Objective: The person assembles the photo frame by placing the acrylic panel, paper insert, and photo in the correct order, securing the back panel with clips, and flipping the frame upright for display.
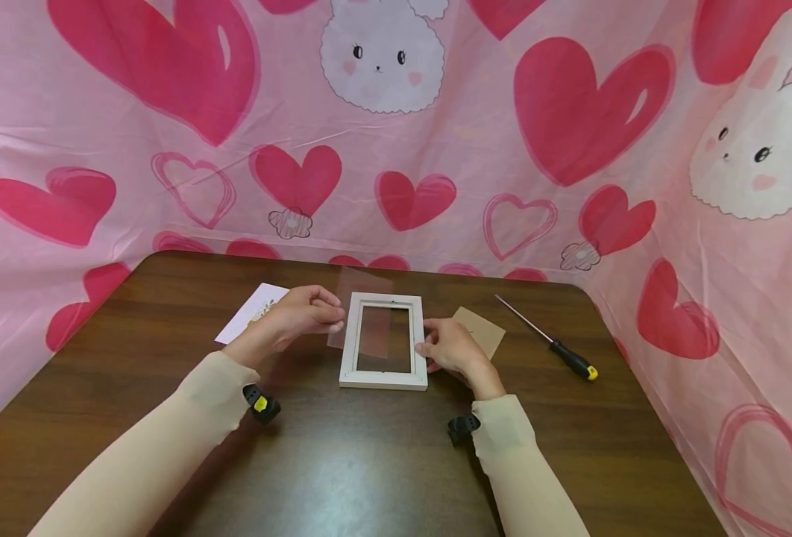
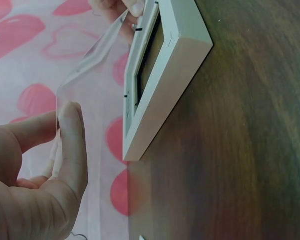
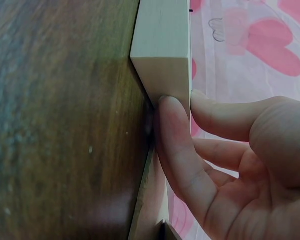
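Backdrop: pink heart curtain (image 1: 362, 142) behind the table and down its sides, lol
Table: brown wood top (image 1: 369, 455), everything's laid out on it
Frame: white frame (image 1: 351, 339) mid-table, between the hands, bare opening, nothing seated in it
Clear sheet: thin see-through sheet (image 1: 374, 328), tilted up, partly across the opening in the head view
Left hand: left hand (image 1: 305, 309) pinching the sheet's edge between thumb and fingers
Right hand: right hand (image 1: 456, 347) gripping the frame's right side
Loose bits: white card (image 1: 258, 309) out left, brown piece (image 1: 482, 332) just past the right hand, screwdriver (image 1: 549, 341) further right
Black tabs: little black tabs (image 2: 139, 29) on the frame's inner edge
Progress: I'd say parts are separated; sheet, card and brown piece aren't in. Can't tell if it's coming apart or going together
Left wrist cam: shows that pinch properly; head view barely does
Right wrist cam: thumb on the face, finger along the side, which the head view mostly hides
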{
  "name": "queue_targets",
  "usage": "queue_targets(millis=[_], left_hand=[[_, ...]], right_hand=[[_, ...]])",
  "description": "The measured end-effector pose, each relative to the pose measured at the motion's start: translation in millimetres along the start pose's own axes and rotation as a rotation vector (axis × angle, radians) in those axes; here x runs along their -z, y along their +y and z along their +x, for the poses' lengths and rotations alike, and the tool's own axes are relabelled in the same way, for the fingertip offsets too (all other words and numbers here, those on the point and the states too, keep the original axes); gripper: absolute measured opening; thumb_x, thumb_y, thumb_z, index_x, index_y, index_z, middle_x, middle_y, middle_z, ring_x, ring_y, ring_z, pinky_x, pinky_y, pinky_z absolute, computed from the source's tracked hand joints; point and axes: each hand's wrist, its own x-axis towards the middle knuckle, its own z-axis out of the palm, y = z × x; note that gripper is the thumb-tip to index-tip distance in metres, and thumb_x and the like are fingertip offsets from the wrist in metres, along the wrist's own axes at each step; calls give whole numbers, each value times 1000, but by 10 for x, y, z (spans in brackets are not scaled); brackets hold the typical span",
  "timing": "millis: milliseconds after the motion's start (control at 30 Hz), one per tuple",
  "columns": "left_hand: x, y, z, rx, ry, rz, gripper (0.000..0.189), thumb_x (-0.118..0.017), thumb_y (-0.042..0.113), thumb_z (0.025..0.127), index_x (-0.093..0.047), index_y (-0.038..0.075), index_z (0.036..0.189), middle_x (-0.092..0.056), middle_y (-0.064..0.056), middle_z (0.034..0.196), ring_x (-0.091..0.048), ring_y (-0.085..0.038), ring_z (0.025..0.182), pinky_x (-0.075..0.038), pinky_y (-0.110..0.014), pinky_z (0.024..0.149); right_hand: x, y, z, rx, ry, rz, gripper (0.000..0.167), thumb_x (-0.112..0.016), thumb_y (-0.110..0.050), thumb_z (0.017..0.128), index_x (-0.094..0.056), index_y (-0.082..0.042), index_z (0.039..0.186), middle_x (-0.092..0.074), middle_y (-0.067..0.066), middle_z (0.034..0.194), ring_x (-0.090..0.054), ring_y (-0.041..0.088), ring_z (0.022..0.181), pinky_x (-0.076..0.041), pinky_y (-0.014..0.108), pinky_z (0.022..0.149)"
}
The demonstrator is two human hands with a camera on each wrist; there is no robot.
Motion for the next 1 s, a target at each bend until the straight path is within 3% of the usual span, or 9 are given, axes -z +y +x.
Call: queue_targets(millis=[467, 1000], left_hand=[[-170, -80, 93, 17, -1, -27, 29, -69, 2, 100, -55, -9, 124, -70, -9, 92, -69, -12, 79, -62, -26, 80], [-269, -137, 152, 99, -4, 17, 31, -71, 8, 101, -59, -5, 127, -68, -15, 106, -71, -17, 87, -62, -29, 86]], right_hand=[[5, -15, -6, 3, -2, -5, 62, -71, -3, 101, -44, 8, 156, -65, 15, 94, -72, 23, 66, -64, 37, 66], [-27, -9, 20, -11, 14, -7, 59, -70, 1, 100, -46, 8, 154, -63, 16, 92, -68, 20, 63, -64, 38, 64]])
